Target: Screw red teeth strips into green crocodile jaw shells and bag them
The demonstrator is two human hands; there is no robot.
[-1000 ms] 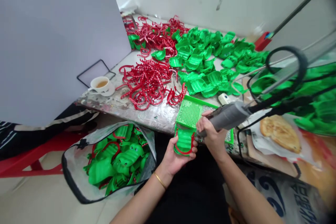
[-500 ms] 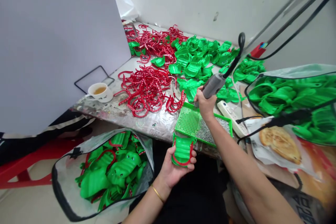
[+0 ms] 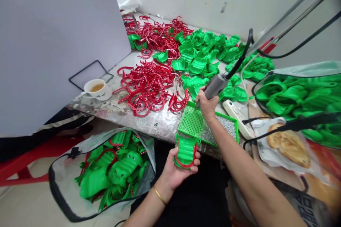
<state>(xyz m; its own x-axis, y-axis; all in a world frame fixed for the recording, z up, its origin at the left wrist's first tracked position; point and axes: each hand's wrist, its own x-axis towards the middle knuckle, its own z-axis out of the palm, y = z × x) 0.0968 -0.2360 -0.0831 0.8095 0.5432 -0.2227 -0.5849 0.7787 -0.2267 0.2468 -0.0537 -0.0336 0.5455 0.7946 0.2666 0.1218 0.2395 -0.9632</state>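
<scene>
My left hand (image 3: 176,172) is shut around a bright green plastic crocodile-shaped piece (image 3: 185,151) with a red strip along its edge, holding it just in front of the table edge. My right hand (image 3: 208,104) grips a grey corded electric screwdriver (image 3: 216,86), its tip pointing down beside my fingers. That hand hangs above a green perforated tray (image 3: 189,122) and does not touch the green piece. Small metal screws (image 3: 222,127) lie heaped in the tray's right half, partly hidden by my wrist.
Tangled red strips (image 3: 146,90) and heaps of green pieces (image 3: 198,60) cover the scuffed table (image 3: 125,110). A white tea cup (image 3: 97,89) stands at its left. A white power strip (image 3: 236,118) lies right of the tray. Plastic bags of green pieces sit at lower left (image 3: 112,173) and right (image 3: 301,99).
My right hand has lifted the screwdriver away from the green piece, up and over the tray. My left hand still holds the piece. The view has shifted slightly.
</scene>
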